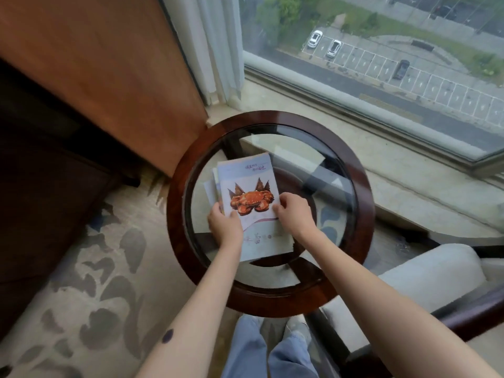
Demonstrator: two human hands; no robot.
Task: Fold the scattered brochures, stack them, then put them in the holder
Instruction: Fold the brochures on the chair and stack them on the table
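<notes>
A white brochure printed with an orange crab lies on top of a loose pile on the round glass table. Edges of other brochures stick out to its left. My left hand grips the pile's left side, thumb on top. My right hand holds the top brochure's right edge with curled fingers. No holder is in view.
The table has a dark wooden rim and stands by a large window with a stone sill. A wooden panel rises at the left. A pale armchair sits at the right. My legs in jeans are below the table edge.
</notes>
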